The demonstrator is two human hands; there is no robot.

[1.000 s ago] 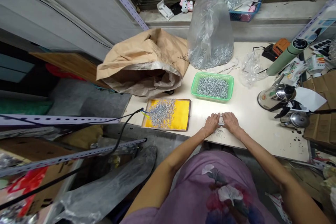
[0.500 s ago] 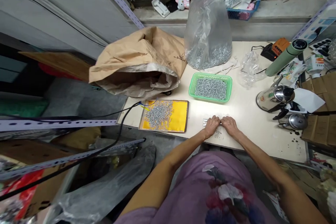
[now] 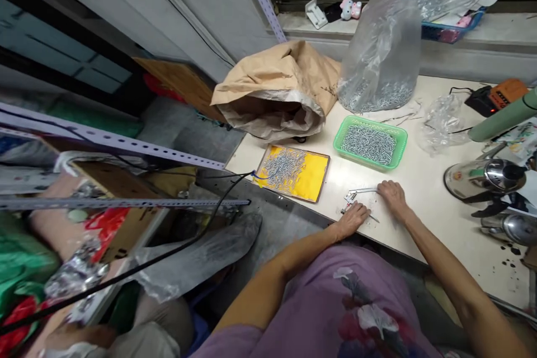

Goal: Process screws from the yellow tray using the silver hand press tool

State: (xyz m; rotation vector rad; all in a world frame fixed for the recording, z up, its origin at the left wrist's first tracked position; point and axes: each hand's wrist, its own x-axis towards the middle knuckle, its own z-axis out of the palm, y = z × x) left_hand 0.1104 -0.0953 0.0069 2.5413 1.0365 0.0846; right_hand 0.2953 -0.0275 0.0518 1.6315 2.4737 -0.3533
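A small metal fixture (image 3: 349, 199) lies on the pale worktable near its front edge. A thin silver lever arm (image 3: 363, 190) runs from the fixture toward the right, and my right hand (image 3: 392, 199) is closed on its far end. My left hand (image 3: 353, 219) rests just in front of the fixture, fingers bent together; what they pinch is hidden. A slim metal rod (image 3: 373, 217) pokes out to the right beside its fingers. Small metal pins (image 3: 285, 169) are heaped on a yellow tray (image 3: 316, 178) to the left. Behind my hands, a green basket (image 3: 400, 148) holds many similar pieces.
An open brown paper sack (image 3: 277, 78) and a clear plastic bag of metal pieces (image 3: 381, 50) stand at the back. To the right are a steel kettle (image 3: 482, 178), a green flask (image 3: 503, 120) and crumpled plastic (image 3: 442, 120). Another person's hand (image 3: 79, 337) shows at lower left.
The view has swung left. My hands, close together before, are now apart: the right has moved off to the right with the lever end, uncovering the fixture, while the left stays low beside it.
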